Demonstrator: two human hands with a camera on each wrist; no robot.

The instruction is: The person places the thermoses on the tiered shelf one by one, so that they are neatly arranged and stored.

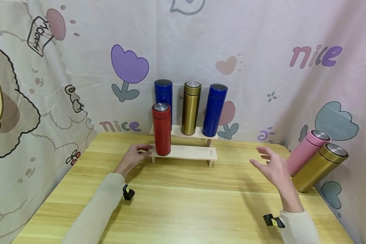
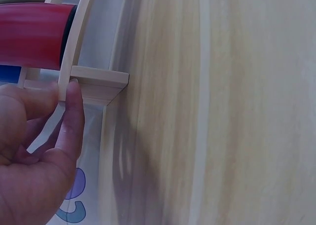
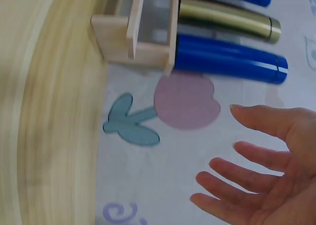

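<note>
A two-tier wooden stand (image 1: 195, 153) sits on the table toward the back. My left hand (image 1: 135, 155) pinches the left end of its lower board, thumb above and a finger beneath in the left wrist view. Right beside that hand, a red thermos flask (image 1: 162, 134) stands upright on the lower board. On the upper tier are a blue flask (image 1: 163, 88), partly hidden behind the red one, a gold flask (image 1: 190, 113) and another blue flask (image 1: 214, 113). My right hand (image 1: 274, 167) hovers over the table's right side, fingers spread and holding nothing.
A pink flask (image 1: 305, 153) and a second gold flask (image 1: 320, 167) stand together at the table's right edge, near my right hand. Behind the wood-grain table (image 1: 183, 203) hangs a printed curtain (image 1: 177, 44), which also runs along both sides.
</note>
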